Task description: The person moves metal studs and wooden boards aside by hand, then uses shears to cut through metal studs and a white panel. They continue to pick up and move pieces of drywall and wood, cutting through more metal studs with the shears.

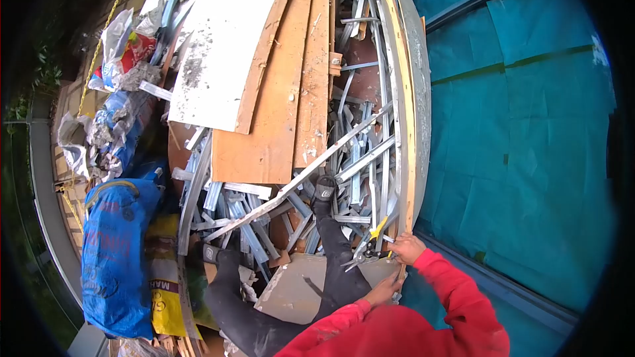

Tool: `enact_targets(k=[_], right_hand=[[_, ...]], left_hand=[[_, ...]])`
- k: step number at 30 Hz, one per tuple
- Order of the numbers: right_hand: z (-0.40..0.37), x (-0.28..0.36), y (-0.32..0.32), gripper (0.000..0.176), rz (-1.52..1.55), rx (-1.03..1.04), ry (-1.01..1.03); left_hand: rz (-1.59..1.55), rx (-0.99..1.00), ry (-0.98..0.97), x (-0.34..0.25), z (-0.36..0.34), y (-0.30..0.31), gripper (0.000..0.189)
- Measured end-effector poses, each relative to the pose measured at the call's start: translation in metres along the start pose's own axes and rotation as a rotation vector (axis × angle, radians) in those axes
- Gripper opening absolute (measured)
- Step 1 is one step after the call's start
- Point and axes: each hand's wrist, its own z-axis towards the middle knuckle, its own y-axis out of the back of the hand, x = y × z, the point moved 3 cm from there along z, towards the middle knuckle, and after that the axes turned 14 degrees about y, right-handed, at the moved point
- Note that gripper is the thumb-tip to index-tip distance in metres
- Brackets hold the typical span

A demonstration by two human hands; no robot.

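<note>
Near five o'clock, the left hand (385, 289) is kept by the low end of one long wooden strip (409, 158), and between four and five the right hand (408, 248) is set a little higher, perhaps so the strip can be kept from sliding. The fingers of both hands are bent and look narrow, but what is held inside them, or how tightly, cannot be told. One yellow-handled tool (379, 227) is seen just beside the right hand, maybe placed so it can be reached easily; whether it is held cannot be told. The strip is stood along the right side of the pile, running up toward twelve o'clock. Two legs are stretched over the scraps, and two shoes are seen, one (325, 188) near the middle and one (210, 253) between seven and eight, likely spread so that balance is kept. Metal strips (291, 188) are heaped there, too many to be counted. At eleven, one big white board (221, 46) is laid partly over brown boards (258, 152). One blue sack (119, 251) is put at eight, with one yellow sack (165, 284) beside it. At three, a wall is covered by green-blue sheeting (522, 139).
</note>
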Motion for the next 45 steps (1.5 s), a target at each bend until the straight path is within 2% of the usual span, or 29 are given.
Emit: enact_targets(k=[3,6,9,10,11,13,16,19,23,25,28,29,30,33,39,43,45], right_hand=[[0.007,-0.021,-0.037,0.026,-0.003,0.175,-0.129],[0.006,-0.031,-0.079,0.023,0.015,0.076,0.017],[0.022,-0.04,-0.09,0.023,0.003,0.243,-0.049],[0.032,-0.04,-0.093,0.023,0.02,0.321,-0.16],[0.038,-0.04,-0.092,0.021,0.009,0.321,-0.169],[0.043,-0.047,-0.125,0.018,-0.051,0.13,-0.116],[0.057,-0.053,-0.147,0.015,-0.092,0.153,-0.158],[0.071,-0.055,-0.163,0.031,-0.034,0.227,-0.324],[0.084,-0.058,-0.176,0.038,0.176,0.146,-0.431],[0.092,-0.051,-0.169,0.039,0.181,0.027,-0.37],[0.105,-0.03,-0.168,0.038,0.382,-0.051,-0.408],[0.109,-0.021,-0.168,0.038,0.461,-0.064,-0.438],[0.114,-0.015,-0.166,0.038,0.534,-0.078,-0.465],[0.134,0.005,-0.136,0.034,0.553,-0.219,-0.311],[0.169,0.01,-0.1,0.034,0.6,-0.243,-0.276],[0.21,-0.021,-0.06,0.035,0.156,-0.045,-0.069],[0.229,-0.043,-0.049,0.035,0.011,0.018,-0.089]], left_hand=[[-0.089,0.096,0.211,0.019,0.039,0.008,0.062],[-0.17,-0.101,0.108,0.078,0.084,0.001,0.06],[-0.313,0.091,0.307,0.075,0.091,0.023,0.065],[-0.361,0.015,0.29,0.094,0.101,0.024,0.061],[-0.419,-0.025,0.264,0.114,0.112,0.023,0.06],[-0.542,-0.108,0.221,0.137,0.124,0.018,0.057],[-0.59,-0.14,0.299,0.158,0.139,0.027,0.055],[-0.565,-0.345,0.232,0.163,0.144,0.035,0.05],[-0.678,-0.341,0.273,0.174,0.161,0.062,0.036],[-0.714,-0.377,0.378,0.185,0.169,0.062,0.029],[-0.215,-0.551,0.16,0.207,0.177,0.063,0.028],[-0.178,-0.589,0.144,0.207,0.178,0.064,0.028],[-0.165,-0.626,0.142,0.205,0.178,0.064,0.029],[-0.271,-0.704,0.225,0.194,0.179,0.072,0.031],[-0.335,-0.843,0.289,0.179,0.179,0.084,0.034],[-0.366,-0.929,0.288,0.172,0.184,0.102,0.037],[-0.374,-0.959,0.295,0.167,0.184,0.11,0.038]])
